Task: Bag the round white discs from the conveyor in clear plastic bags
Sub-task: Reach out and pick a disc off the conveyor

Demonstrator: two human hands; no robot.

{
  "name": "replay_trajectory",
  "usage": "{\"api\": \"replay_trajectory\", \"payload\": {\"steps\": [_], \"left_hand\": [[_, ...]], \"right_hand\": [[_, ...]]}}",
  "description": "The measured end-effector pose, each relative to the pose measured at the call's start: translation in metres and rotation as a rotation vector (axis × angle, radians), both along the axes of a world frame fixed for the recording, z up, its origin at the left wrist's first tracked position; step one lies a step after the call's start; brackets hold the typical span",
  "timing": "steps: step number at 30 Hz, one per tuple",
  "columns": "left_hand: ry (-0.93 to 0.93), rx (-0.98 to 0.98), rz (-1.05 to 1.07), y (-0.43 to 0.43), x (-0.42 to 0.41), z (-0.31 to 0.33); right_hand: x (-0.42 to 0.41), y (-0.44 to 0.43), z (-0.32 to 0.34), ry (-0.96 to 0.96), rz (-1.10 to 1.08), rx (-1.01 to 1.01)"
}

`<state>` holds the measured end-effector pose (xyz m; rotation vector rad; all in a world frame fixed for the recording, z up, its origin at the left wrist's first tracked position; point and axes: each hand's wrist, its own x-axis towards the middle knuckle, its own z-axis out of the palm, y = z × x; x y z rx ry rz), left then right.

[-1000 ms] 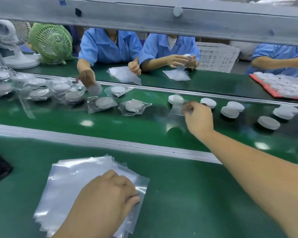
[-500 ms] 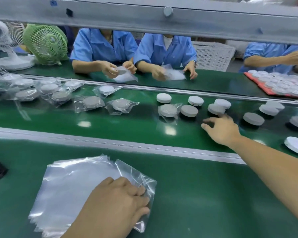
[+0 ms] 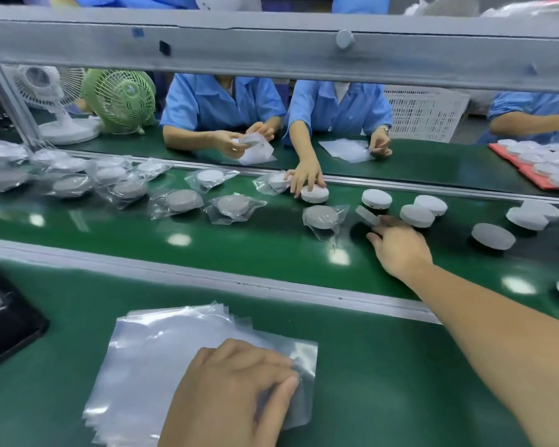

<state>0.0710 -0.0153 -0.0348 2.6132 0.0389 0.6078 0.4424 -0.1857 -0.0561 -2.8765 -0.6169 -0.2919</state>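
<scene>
While blurred, disc (image 3: 367, 216) at right hand (image 3: 400, 250).

Bright, even overhead light falls on the scene. It leaves round white glare spots along the glossy green conveyor belt (image 3: 271, 243) and sheen on the stack of clear plastic bags (image 3: 162, 359). Soft dark shadows sit under the round white discs (image 3: 492, 235). The grey metal beam (image 3: 271, 46) bows from wide-angle distortion. The right hand (image 3: 400, 250) shows motion blur at its fingertips.

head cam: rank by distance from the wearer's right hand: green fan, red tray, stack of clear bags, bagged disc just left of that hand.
From the right hand:
1. Bagged disc, just to its left on the belt.
2. Stack of clear bags, near side, under the left hand.
3. Red tray, far right.
4. Green fan, far left.
</scene>
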Motion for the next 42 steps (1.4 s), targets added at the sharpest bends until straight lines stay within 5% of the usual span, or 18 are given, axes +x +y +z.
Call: {"api": "replay_trajectory", "payload": {"steps": [7, 10, 13, 15, 21, 28, 31, 36, 40, 42], "left_hand": [[-0.043, -0.16, 0.178, 0.002, 0.002, 0.003], [-0.039, -0.213, 0.244, 0.005, 0.001, 0.006], [-0.044, -0.186, 0.283, 0.007, 0.0, 0.008], [-0.068, -0.218, 0.257, 0.007, 0.001, 0.008], [0.066, -0.87, -0.145, -0.003, -0.002, 0.01], [-0.318, -0.887, 0.061, -0.022, 0.007, 0.006], [-0.268, -0.653, 0.043, -0.007, 0.008, 0.011], [-0.013, 0.195, 0.004, 0.03, 0.002, 0.003], [0.105, 0.312, -0.167, 0.026, 0.007, -0.009], [0.087, 0.274, -0.214, 0.019, 0.011, -0.012]], "right_hand": [[-0.059, -0.024, 0.026, -0.211, 0.189, 0.429], [-0.12, -0.031, 0.037, -0.295, 0.57, 0.616], [-0.178, -0.038, 0.041, -0.375, 1.028, 0.54], [-0.202, -0.039, 0.042, -0.356, 1.132, 0.536], [-0.239, -0.024, 0.043, -0.051, 0.876, 0.837], [-0.243, -0.007, 0.051, 0.611, 0.677, 0.814], [-0.219, 0.012, 0.053, 0.451, 0.603, 0.789], [-0.117, 0.036, 0.051, 0.098, 0.191, 0.727], [-0.038, 0.055, 0.04, 0.095, 0.009, 0.09], [-0.028, 0.062, 0.03, 0.246, 0.059, -0.034]]}}
